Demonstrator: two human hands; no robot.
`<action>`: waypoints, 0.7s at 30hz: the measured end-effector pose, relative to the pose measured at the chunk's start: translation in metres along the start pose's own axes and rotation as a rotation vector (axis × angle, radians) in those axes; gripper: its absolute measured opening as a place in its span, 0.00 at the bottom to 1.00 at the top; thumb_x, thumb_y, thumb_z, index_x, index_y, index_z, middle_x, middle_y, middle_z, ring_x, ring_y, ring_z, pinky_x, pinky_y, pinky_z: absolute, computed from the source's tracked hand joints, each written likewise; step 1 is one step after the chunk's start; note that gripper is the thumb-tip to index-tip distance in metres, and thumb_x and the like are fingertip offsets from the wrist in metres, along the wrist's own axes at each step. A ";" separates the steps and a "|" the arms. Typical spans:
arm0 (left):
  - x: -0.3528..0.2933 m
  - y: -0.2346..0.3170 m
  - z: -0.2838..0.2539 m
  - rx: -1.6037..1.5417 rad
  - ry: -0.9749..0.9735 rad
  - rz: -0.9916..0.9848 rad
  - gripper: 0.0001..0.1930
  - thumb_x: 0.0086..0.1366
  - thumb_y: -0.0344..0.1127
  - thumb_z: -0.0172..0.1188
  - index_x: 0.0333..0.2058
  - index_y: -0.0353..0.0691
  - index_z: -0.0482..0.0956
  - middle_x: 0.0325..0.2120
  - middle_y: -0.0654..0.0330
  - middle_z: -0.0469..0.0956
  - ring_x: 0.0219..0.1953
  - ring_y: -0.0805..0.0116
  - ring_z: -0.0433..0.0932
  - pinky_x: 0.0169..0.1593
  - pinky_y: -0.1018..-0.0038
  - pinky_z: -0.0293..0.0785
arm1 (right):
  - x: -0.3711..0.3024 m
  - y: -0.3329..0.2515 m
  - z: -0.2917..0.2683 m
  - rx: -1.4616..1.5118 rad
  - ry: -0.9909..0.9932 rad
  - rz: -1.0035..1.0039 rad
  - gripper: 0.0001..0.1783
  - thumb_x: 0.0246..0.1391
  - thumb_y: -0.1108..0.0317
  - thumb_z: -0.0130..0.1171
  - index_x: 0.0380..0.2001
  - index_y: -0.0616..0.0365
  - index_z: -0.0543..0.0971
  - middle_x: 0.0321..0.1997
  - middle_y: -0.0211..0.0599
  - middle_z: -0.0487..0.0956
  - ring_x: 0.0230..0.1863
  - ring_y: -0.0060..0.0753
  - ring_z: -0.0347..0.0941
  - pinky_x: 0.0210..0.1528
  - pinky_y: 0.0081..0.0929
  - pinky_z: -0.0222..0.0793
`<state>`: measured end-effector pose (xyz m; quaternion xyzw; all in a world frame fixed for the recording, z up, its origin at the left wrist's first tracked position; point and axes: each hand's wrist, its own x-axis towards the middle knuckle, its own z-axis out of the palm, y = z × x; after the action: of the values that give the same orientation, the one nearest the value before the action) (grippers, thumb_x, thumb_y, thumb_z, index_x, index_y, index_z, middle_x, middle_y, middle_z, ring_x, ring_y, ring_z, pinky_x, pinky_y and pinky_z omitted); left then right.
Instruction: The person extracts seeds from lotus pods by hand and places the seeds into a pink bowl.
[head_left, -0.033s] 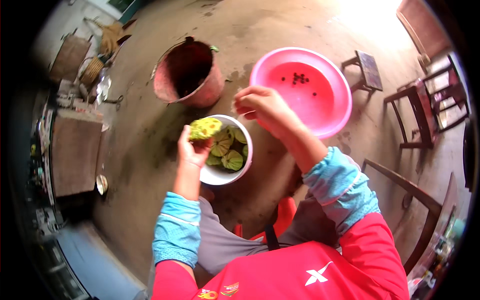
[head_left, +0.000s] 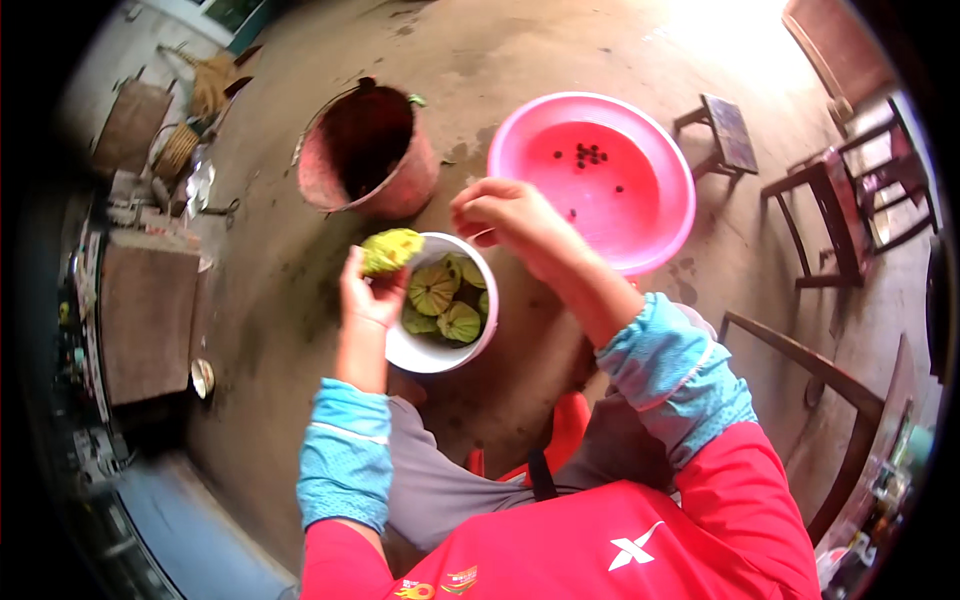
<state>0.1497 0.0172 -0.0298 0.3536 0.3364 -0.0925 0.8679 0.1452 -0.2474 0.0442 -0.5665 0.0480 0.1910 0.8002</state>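
My left hand (head_left: 372, 292) is closed around a yellow-green lotus seed pod (head_left: 391, 251), raised over the left rim of a white bucket (head_left: 408, 352). Inside that bucket lie several green lotus pods (head_left: 433, 289). Between the white bucket and a pink basin (head_left: 508, 135) hangs my right hand (head_left: 510, 218), its fingers curled in; whatever they may hold is hidden. Several small dark lotus seeds (head_left: 590, 155) are scattered on the basin's floor, and another dark seed (head_left: 573, 215) sits near my right forearm.
A worn reddish bucket (head_left: 415, 180) stands beyond the white one. To the right are a small wooden stool (head_left: 728, 132) and a dark wooden chair (head_left: 835, 215). A brown board-like block (head_left: 147, 320) is at the left, with a small bowl (head_left: 202, 377) beside it.
The view has shifted slightly. In my left hand the pod has tipped, showing less of its holed face. A dark seed now shows near my right forearm in the basin.
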 end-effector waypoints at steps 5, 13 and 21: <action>0.036 0.069 0.067 0.000 -0.094 0.471 0.36 0.61 0.55 0.60 0.58 0.34 0.62 0.54 0.44 0.66 0.53 0.49 0.71 0.58 0.51 0.71 | -0.011 -0.003 0.006 -0.274 -0.035 -0.014 0.10 0.51 0.70 0.53 0.32 0.62 0.80 0.28 0.30 0.79 0.31 0.20 0.74 0.34 0.20 0.70; -0.025 0.012 0.058 0.570 -0.295 0.168 0.22 0.68 0.41 0.55 0.56 0.36 0.65 0.51 0.49 0.71 0.51 0.57 0.74 0.52 0.63 0.73 | -0.017 0.012 0.027 -0.949 -0.163 -0.204 0.15 0.50 0.59 0.52 0.32 0.58 0.81 0.32 0.48 0.82 0.39 0.53 0.78 0.42 0.44 0.73; -0.089 -0.040 0.026 0.947 -0.380 0.199 0.14 0.69 0.39 0.55 0.49 0.38 0.74 0.44 0.62 0.77 0.44 0.76 0.75 0.44 0.77 0.73 | -0.030 0.039 0.034 -1.352 -0.555 -0.203 0.11 0.47 0.62 0.56 0.32 0.54 0.82 0.33 0.41 0.82 0.38 0.45 0.80 0.40 0.41 0.74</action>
<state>0.0802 -0.0363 0.0192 0.7147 0.0589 -0.2143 0.6632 0.0992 -0.2121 0.0304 -0.8685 -0.3369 0.2402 0.2729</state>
